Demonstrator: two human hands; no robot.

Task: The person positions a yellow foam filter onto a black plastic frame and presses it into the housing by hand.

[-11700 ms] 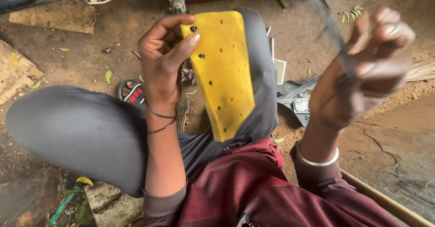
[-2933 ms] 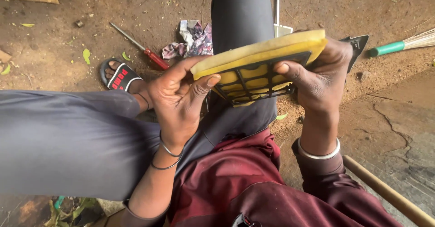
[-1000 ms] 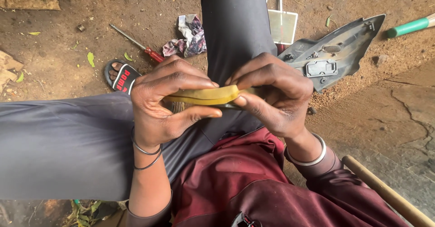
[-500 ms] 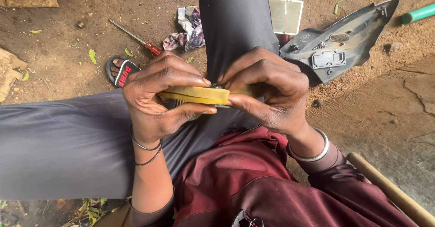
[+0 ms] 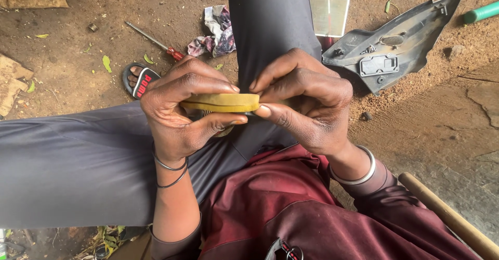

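Seen from the head camera, the left hand (image 5: 179,112) and the right hand (image 5: 304,104) meet over the lap, both pinched on a flat yellow pad (image 5: 221,102) held edge-on to the lens. The left fingers curl over its top with the thumb pressing up from beneath; the right fingertips (image 5: 262,110) close on its near end, just where the left thumb stops. Below the fingers lies a grey trouser leg (image 5: 275,26); beyond the left knuckles a red-handled screwdriver (image 5: 156,43) and a crumpled rag (image 5: 215,31) rest on the dirt, and past the right knuckles sits a grey plastic panel (image 5: 395,42). The hold is narrow — only the pad's thin edge is caught, so uneven pressure between the two hands could twist it out, dropping it onto the leg or into the dirt. Hard pinching at one end might also bend or tear the material — its underside is hidden here.
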